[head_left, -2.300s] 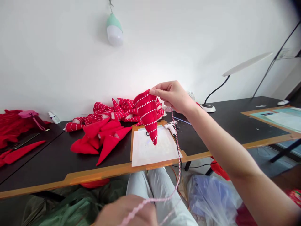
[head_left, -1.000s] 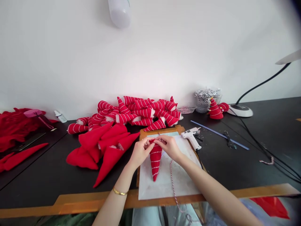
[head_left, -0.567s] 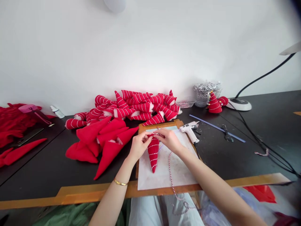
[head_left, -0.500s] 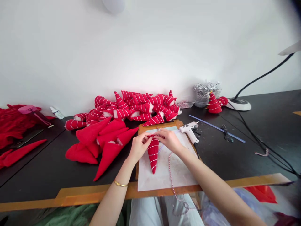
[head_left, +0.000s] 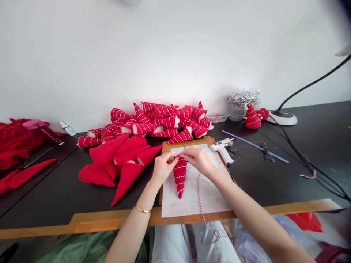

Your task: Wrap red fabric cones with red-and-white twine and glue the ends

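Observation:
A red stuffed cone point(head_left: 180, 179) wound with red-and-white cord lies on a white sheet, its tip toward me. My left hand point(head_left: 164, 165) pinches the left side of its wide end. At the right of that same end, the closed fingers of my right hand point(head_left: 197, 159) hold the cone's edge; whether the cord is also between them is hidden. A loose length of red-and-white twisted cord point(head_left: 199, 195) trails from near my right hand over the table edge onto my lap. Just right of the hands lies a white glue gun point(head_left: 222, 149).
Wrapped cones point(head_left: 153, 122) are heaped by the wall, with plain red cones point(head_left: 128, 171) left of the white sheet point(head_left: 175, 208). On the right are a blue-violet strip point(head_left: 255, 146), a decorated cone point(head_left: 251, 117), a tinsel tub point(head_left: 241, 106) and a lamp base point(head_left: 283, 117).
The view has shifted slightly. Both hands stay at the cone's wide end, with small finger movements there; the cone lies in the same place on the sheet.

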Demonstrator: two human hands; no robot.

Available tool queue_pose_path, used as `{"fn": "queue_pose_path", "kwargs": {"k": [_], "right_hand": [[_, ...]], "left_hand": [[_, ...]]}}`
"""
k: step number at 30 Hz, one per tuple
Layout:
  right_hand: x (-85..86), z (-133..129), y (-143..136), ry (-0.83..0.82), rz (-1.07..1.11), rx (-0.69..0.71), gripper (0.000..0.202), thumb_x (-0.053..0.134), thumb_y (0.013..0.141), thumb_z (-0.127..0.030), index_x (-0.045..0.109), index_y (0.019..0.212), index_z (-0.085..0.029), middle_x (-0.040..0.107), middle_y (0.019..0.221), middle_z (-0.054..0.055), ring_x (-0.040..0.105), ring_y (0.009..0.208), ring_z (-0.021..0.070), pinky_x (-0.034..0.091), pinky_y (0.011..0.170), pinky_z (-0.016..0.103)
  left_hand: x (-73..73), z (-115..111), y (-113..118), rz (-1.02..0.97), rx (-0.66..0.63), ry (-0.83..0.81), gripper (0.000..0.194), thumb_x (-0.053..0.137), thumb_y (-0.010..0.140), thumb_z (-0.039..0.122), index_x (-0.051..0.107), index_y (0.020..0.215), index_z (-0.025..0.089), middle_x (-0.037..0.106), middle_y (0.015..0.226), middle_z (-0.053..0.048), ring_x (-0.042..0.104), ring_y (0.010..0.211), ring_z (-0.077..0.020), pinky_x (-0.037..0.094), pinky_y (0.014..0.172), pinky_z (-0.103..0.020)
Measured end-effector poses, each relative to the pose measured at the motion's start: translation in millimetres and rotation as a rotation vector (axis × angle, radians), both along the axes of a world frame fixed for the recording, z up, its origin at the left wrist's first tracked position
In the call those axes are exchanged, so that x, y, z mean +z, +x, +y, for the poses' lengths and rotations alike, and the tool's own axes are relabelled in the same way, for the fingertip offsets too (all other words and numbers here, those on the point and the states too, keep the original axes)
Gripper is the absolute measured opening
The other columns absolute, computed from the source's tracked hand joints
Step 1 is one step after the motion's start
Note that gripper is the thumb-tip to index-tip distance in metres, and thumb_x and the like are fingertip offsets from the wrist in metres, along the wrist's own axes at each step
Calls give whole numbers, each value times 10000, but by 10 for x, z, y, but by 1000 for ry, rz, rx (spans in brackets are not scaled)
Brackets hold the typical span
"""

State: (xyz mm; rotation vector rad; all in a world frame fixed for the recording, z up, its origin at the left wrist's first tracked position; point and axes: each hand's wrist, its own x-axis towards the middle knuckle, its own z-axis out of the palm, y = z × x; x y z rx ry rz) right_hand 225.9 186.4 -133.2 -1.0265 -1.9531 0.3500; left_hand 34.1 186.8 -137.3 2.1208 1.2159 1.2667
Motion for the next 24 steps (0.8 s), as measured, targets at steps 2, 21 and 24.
{"fn": "queue_pose_path", "kwargs": {"k": [2, 21, 24], "right_hand": [[-14, 12, -20, -109, 104, 16, 132, 636, 927, -224, 767, 931, -207, 766, 880, 52, 697, 752, 186, 506, 699, 279], [-42, 2, -81, -235, 128, 120, 157, 657, 904, -283, 785, 942, -200, 791, 899, 54, 705, 734, 189, 526, 701, 285], [-52, 11, -73, -224, 130, 117, 175, 637, 918, -291, 787, 940, -203, 792, 924, 65, 714, 764, 200, 532, 724, 301]], "left_hand": [[23, -18, 5, -10, 0, -18, 112, 659, 841, 246, 733, 896, 183, 739, 812, -46, 625, 618, -138, 500, 623, -247], [-11, 62, -22, -572, -121, -800, 425, 854, 652, 404, 718, 911, 96, 680, 707, -35, 561, 492, -55, 355, 419, -151], [-25, 68, -23, -614, -133, -838, 386, 861, 645, 377, 722, 878, 102, 684, 716, -33, 512, 463, -33, 315, 400, -152]]}}
